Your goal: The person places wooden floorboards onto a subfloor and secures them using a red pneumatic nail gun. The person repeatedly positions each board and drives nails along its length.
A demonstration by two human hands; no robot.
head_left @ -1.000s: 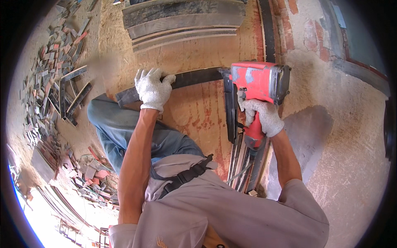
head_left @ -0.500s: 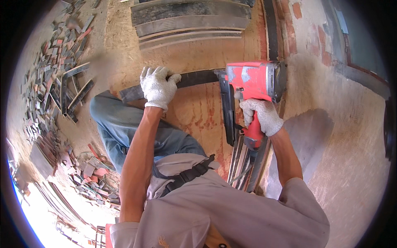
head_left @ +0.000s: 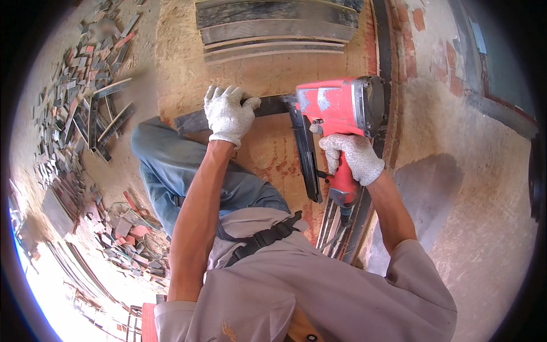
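Observation:
My left hand [head_left: 229,117], in a white knitted glove, lies over a long dark wooden strip [head_left: 270,106]. Its fingers curl across the far edge and the thumb points right along the strip. In my right hand [head_left: 354,157], gloved alike, is the grip of a red nail gun [head_left: 330,102] with a slanted black magazine [head_left: 306,157]. The gun's nose meets the right part of the strip; whether it presses on it I cannot tell. A hose joins the grip's lower end. The strip lies on a brown wooden board [head_left: 279,145].
Dark wooden strips [head_left: 279,28] are stacked at the far side of the board. More narrow strips [head_left: 336,231] lie beneath the hose. Offcuts [head_left: 74,85] litter the floor at left. My bent leg [head_left: 171,148] rests beside the board. A worn wall [head_left: 421,51] stands at right.
The nail gun, in my right hand, has shifted left along the strip and tilted slightly. My left hand keeps its place on the strip, while the whole view has shifted a little.

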